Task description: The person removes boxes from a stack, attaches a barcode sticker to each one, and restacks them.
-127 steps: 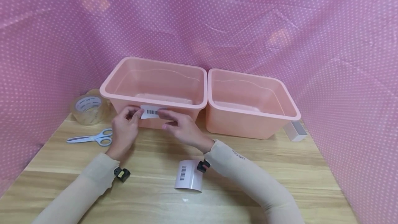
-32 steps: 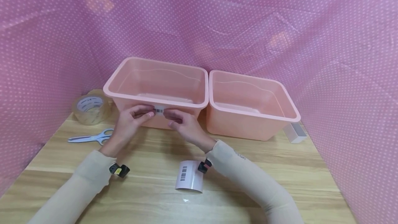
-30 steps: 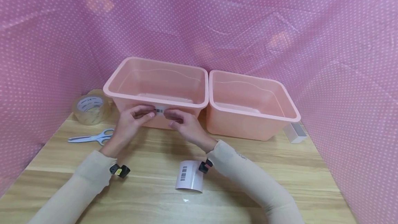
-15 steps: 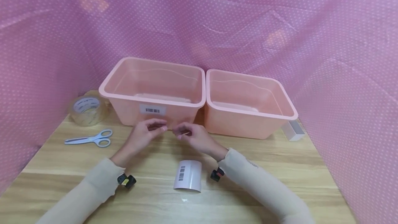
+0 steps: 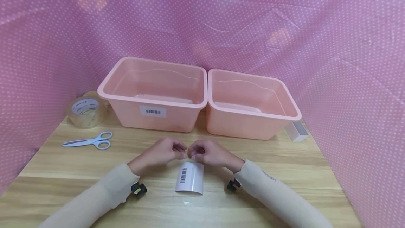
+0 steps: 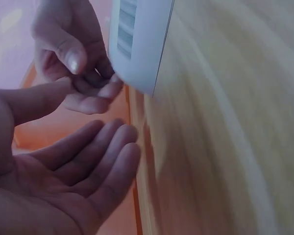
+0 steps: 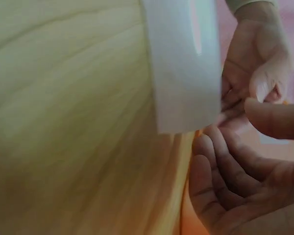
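In the head view both hands meet fingertip to fingertip over the table, just behind a curved white barcode label sheet (image 5: 190, 178). My left hand (image 5: 164, 153) has relaxed, slightly bent fingers with nothing visible between them; its palm shows in the left wrist view. My right hand (image 5: 213, 153) mirrors it, fingers loosely bent, and the right wrist view shows nothing in its palm. The sheet bows up off the wood beside the fingertips. A second white barcode label (image 5: 153, 111) lies flat on the front wall of the left pink bin (image 5: 133, 117).
A matching pink bin (image 5: 243, 126) stands to the right. Clear packing tape (image 5: 87, 112) and light-blue scissors (image 5: 90, 141) lie at the left of the wooden table (image 5: 152, 200). A small white box (image 5: 296, 132) sits at the right edge. Pink dotted cloth (image 5: 202, 20) surrounds the table.
Both hands have left the barcode label on the left bin, which now shows uncovered, and have moved down toward the curved label sheet. The scissors have come fully into view.
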Available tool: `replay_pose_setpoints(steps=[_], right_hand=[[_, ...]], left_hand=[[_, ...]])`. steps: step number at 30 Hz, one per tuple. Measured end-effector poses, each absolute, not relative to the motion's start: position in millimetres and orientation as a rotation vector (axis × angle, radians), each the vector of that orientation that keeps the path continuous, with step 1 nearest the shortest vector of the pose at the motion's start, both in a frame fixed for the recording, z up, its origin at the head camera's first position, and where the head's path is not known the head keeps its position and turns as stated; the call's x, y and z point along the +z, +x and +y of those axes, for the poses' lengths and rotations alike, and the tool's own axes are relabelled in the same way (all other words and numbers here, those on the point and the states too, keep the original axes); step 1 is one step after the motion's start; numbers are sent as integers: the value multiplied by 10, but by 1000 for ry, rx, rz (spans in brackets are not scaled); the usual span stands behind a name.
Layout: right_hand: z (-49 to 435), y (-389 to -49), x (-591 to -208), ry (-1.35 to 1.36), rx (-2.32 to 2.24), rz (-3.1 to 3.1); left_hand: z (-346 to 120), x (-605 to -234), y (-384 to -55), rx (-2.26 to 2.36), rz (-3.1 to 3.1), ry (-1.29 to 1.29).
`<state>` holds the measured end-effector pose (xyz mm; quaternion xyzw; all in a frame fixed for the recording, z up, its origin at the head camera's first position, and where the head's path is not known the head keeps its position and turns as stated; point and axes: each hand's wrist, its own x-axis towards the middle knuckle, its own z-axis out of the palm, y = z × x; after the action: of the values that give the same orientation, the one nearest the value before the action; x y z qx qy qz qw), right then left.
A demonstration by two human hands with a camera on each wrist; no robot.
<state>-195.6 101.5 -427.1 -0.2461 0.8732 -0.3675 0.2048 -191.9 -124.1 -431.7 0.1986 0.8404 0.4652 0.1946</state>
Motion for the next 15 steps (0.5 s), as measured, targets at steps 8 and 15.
replay_pose_setpoints(steps=[8, 15], right_hand=[[1122, -1890, -4318, -755, -900, 2394], [1146, -1856, -4339, -779, -866, 2367]], left_hand=[[-1104, -4294, -1851, 1183, 2338, 564], [-1053, -4297, -1831, 1132, 2348, 604]])
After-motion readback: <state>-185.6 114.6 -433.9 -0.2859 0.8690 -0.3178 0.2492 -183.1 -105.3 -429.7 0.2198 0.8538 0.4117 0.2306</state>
